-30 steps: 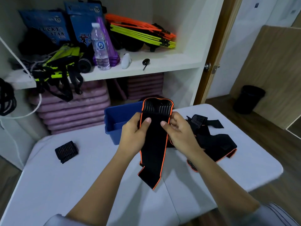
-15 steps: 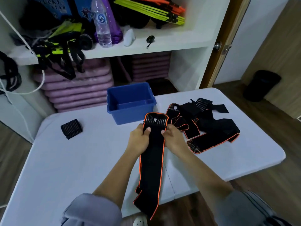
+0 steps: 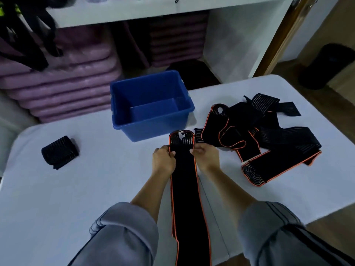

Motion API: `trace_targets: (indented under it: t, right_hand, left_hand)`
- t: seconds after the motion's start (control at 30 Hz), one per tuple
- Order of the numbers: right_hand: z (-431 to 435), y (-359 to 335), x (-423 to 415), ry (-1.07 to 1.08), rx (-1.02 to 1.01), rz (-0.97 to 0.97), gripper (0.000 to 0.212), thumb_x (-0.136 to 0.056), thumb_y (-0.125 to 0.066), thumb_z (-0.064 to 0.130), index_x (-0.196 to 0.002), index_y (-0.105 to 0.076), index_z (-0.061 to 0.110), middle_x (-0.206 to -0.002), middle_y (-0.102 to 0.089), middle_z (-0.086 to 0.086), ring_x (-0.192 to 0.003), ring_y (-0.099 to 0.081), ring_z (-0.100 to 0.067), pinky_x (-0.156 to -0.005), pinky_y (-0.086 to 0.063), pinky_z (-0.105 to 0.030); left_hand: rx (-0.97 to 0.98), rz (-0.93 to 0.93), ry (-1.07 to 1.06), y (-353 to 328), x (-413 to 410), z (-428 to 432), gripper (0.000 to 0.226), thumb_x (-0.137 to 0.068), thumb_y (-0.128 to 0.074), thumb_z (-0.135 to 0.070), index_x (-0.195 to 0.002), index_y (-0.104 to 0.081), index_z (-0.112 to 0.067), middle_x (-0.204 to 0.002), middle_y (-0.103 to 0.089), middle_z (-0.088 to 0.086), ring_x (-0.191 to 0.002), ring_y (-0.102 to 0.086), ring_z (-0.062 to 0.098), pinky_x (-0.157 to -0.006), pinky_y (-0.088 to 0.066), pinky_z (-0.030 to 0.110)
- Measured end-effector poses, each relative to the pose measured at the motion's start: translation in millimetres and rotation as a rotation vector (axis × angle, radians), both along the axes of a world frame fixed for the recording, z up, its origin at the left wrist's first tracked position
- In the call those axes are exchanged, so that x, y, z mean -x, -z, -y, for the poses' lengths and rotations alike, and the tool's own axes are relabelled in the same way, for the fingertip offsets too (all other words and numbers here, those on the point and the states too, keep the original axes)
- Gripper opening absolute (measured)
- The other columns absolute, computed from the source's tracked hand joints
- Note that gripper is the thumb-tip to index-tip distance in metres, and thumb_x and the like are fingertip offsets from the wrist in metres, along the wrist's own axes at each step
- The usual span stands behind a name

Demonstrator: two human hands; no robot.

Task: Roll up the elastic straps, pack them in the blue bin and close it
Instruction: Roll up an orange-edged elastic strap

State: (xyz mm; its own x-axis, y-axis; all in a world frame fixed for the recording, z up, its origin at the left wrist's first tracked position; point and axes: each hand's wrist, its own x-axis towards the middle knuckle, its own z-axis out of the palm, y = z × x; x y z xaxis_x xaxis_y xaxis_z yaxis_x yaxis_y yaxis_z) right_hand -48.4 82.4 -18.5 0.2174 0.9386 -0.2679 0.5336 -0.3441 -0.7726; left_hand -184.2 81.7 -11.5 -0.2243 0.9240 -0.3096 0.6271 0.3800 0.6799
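Observation:
A long black elastic strap with orange edging (image 3: 185, 189) lies stretched along the white table (image 3: 76, 189), running from the blue bin toward me and over the near edge. My left hand (image 3: 163, 160) pinches its left edge near the far end. My right hand (image 3: 204, 157) pinches the right edge opposite. The blue bin (image 3: 153, 129) stands open and empty just beyond the strap's rounded end. A heap of unrolled black and orange straps (image 3: 265, 135) lies to the right. One rolled black strap (image 3: 59, 152) sits at the table's left.
Behind the table are stacked purple mats (image 3: 63, 87) under a white shelf (image 3: 134, 12). A black waste bin (image 3: 326, 66) stands on the wooden floor at the right, beside a wooden door frame (image 3: 278, 41). No lid is in view.
The strap has come down from in front of me and now lies flat on the table. My head has tilted down, so the shelf has slid up out of view.

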Motion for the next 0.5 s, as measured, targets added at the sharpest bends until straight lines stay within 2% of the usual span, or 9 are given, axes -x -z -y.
trace_targets:
  t: [0.13,0.33,0.5]
  right_hand:
    - [-20,8,11,0.068,-0.057,0.002,0.013,-0.079,-0.069,0.018,-0.092,-0.065,0.017,-0.08,-0.069,0.001,-0.081,-0.066,-0.02,-0.077,-0.054,-0.036]
    - [-27,19,17,0.068,-0.195,0.043,0.01,-0.082,-0.068,0.005,-0.088,-0.06,0.007,-0.073,-0.063,0.001,-0.068,-0.061,-0.012,-0.067,-0.056,-0.035]
    - [-19,13,14,0.023,-0.192,0.061,0.026,-0.084,-0.067,0.012,-0.109,-0.063,0.007,-0.106,-0.068,-0.008,-0.079,-0.064,-0.014,-0.07,-0.049,-0.021]
  left_hand:
    - [-0.024,0.037,-0.138,8,3,-19,0.02,-0.087,-0.062,-0.013,-0.105,-0.058,-0.008,-0.089,-0.064,0.007,-0.088,-0.061,0.027,-0.072,-0.046,0.028]
    - [-0.085,0.01,-0.166,20,6,-32,0.019,-0.081,-0.068,-0.014,-0.092,-0.053,-0.01,-0.081,-0.065,0.009,-0.078,-0.062,0.028,-0.07,-0.053,0.036]
    - [-0.125,0.025,-0.152,21,6,-31,0.023,-0.082,-0.069,-0.019,-0.099,-0.058,-0.008,-0.086,-0.066,0.01,-0.08,-0.062,0.026,-0.074,-0.052,0.034]
